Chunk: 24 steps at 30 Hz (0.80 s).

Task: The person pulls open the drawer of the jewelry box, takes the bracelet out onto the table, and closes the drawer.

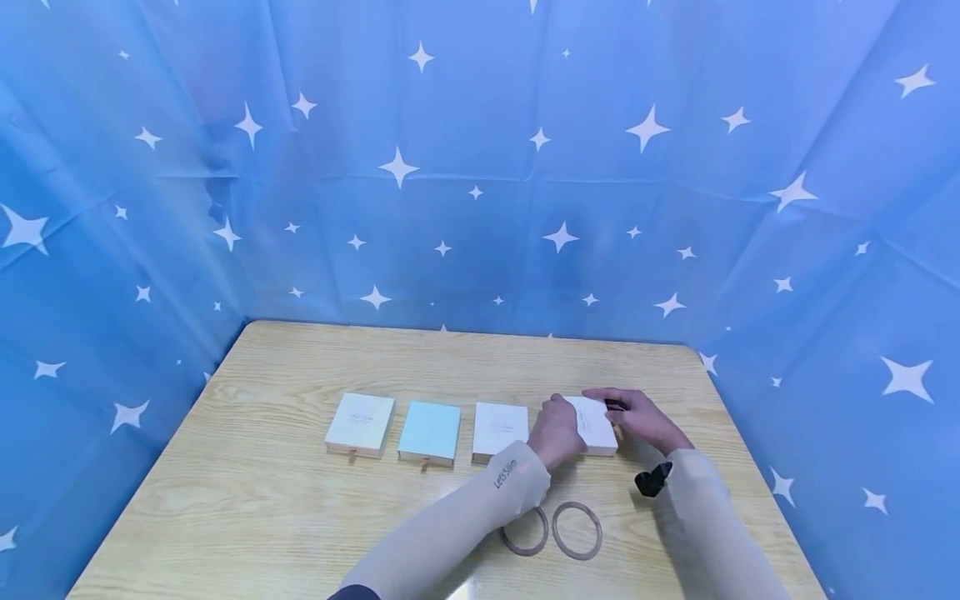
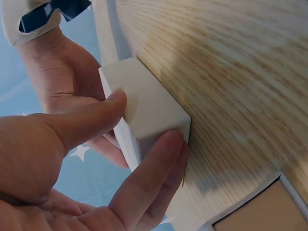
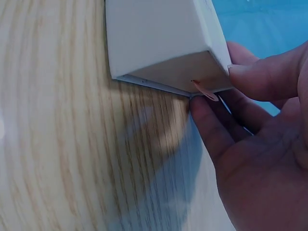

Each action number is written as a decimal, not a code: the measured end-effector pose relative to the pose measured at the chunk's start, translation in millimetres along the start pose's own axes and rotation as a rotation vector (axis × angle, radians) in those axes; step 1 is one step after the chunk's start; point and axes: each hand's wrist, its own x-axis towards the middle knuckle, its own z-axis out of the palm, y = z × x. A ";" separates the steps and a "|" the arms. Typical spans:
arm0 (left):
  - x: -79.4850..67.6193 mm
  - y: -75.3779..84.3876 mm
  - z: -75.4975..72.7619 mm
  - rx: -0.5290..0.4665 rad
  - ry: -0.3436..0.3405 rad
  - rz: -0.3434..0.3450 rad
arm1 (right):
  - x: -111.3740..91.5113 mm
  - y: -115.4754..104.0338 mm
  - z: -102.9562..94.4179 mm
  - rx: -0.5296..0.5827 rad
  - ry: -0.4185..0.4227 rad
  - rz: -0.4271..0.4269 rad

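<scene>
A small white drawer box (image 1: 592,427) with a short pinkish ribbon tab (image 3: 206,91) is between both hands at the right end of a row of boxes. My left hand (image 1: 557,433) grips it, its thumb (image 2: 115,108) on one face and its fingertips (image 2: 171,144) round another. From the other side, my right hand (image 1: 647,421) pinches the ribbon end of the box, with its thumb (image 3: 255,74) at the edge and a fingertip by the lower corner near the tab. Whether the tab itself is held cannot be told.
To the left stand a cream box (image 1: 360,421), a light blue box (image 1: 429,429) and another white box (image 1: 500,427). Two translucent rings lie nearer the front, the left ring (image 1: 525,553) partly behind my left sleeve and the right ring (image 1: 577,557) beside it. A starry blue curtain (image 1: 480,208) surrounds the wooden table (image 1: 247,492).
</scene>
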 end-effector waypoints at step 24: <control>0.0 -0.2 -8.4 0.311 0.063 0.140 | -13.1 -8.7 6.4 -0.016 0.220 0.249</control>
